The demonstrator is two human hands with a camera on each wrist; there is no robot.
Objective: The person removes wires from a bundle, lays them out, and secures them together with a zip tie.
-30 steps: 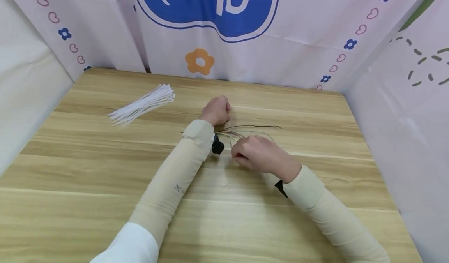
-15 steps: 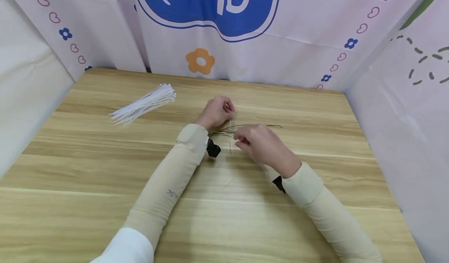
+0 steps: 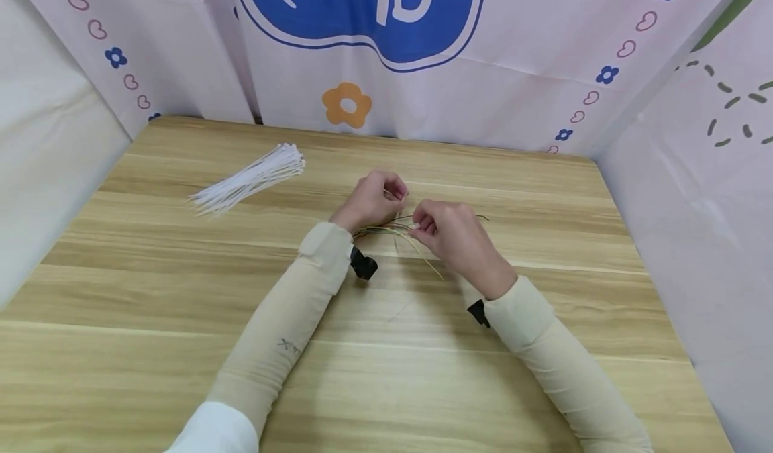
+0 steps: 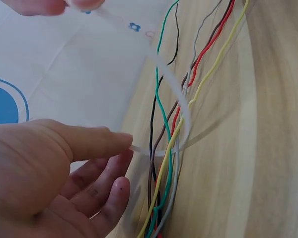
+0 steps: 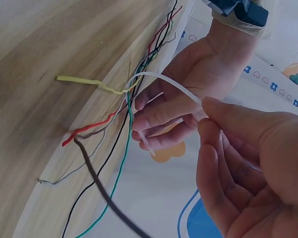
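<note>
In the head view my left hand (image 3: pixel 373 199) and right hand (image 3: pixel 451 236) are close together above the middle of the table. A white cable tie (image 4: pixel 175 82) bends in a loose U around a bundle of thin coloured wires (image 4: pixel 165 163). My left thumb and fingers pinch one end of it. The other end is pinched by my right thumb and forefinger, plain in the right wrist view, where the cable tie (image 5: pixel 164 78) arches over the wires (image 5: pixel 130 106). Yellow, red, green, black, brown and grey wires fan out apart at their ends.
A pile of white cable ties (image 3: pixel 250 179) lies at the back left of the wooden table (image 3: pixel 386 386). Printed white cloth (image 3: pixel 513 90) hangs behind the table's back edge. Each wrist carries a black camera, such as the left camera (image 3: pixel 364 265).
My right hand has moved up and away from me, from near the wires' front side to beside my left hand. The left fingers have turned and opened out, showing the pinch; a yellow wire end has come into view.
</note>
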